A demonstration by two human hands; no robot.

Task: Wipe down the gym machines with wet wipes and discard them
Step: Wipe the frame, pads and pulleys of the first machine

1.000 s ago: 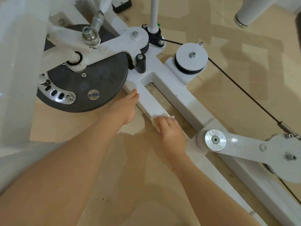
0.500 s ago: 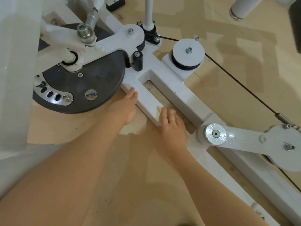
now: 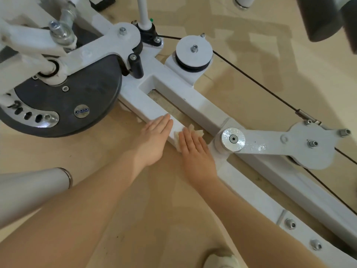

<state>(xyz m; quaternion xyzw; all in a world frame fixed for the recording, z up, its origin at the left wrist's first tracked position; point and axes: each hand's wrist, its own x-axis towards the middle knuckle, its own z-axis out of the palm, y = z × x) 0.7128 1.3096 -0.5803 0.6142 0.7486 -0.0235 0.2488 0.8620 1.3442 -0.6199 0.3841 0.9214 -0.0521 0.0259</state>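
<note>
Head view: the right hand's [image 3: 195, 151] fingers [image 3: 188, 139] lie straight and flat on a crumpled wipe [image 3: 191, 132], pressing it onto the white frame bar [image 3: 154, 111] of the gym machine. Bits of the wipe show beyond the fingertips and at the hand's left edge. The left hand [image 3: 154, 140] rests just beside it, fingers straight and together, grasping nothing, their tips on the same bar. Both forearms reach in from the bottom of the picture.

The bar runs diagonally, with a slot [image 3: 164, 101] between it and a parallel bar. To the left sits a dark disc [image 3: 77, 97] with a white arm across it. Further up the frame is a white pulley [image 3: 193, 51], with a black cable [image 3: 251, 78] running from it toward the right. A shiny metal cap [image 3: 233, 139] sits just right of the right hand. The machine stands on a wood floor [image 3: 251, 55]. A grey tube [image 3: 32, 184] lies at the left edge, and a light shoe [image 3: 222, 260] shows at the bottom.
</note>
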